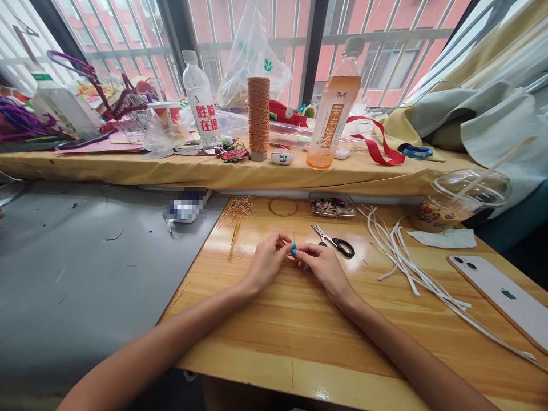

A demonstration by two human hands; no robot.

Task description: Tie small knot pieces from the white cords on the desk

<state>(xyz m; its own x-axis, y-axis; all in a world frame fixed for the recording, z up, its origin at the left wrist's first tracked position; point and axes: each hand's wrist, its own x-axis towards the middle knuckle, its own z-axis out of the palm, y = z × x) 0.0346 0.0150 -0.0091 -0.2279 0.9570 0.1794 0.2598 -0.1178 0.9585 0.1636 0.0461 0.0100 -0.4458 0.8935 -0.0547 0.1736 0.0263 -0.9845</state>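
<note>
- from where i sit, the thing in hand is a very thin brownish strand of thread [293,236], at the meeting point of the left hand [266,260] and the right hand [325,267], just over the wood-grain table [240,337].
- its short visible end stands up past the fingertips, pointing away from me toward the window; neither hand is nearer, since the two touch right at it.
- i read the fingers [280,242] of both hands as closed in a pinch on that strand, thumbs to forefingers, bright blue nails side by side; their overlap hides anything smaller, and i cannot tell which hand grips harder.
- black-handled metal scissors [329,238] lie just beyond the right hand, the nearer one: long axis slanting, blade tips far and left, a handle loop near and right.
- a slim gold-coloured pointed tool [234,238] lies to the left, nearer the left hand, long axis running mostly away from me and leaning slightly right at its far end.
- straight ahead, well apart from the fingers, i see a round loop of thin brown thread [282,215] and, right of it, a clear plastic tray of small mixed pieces [333,214].
</note>
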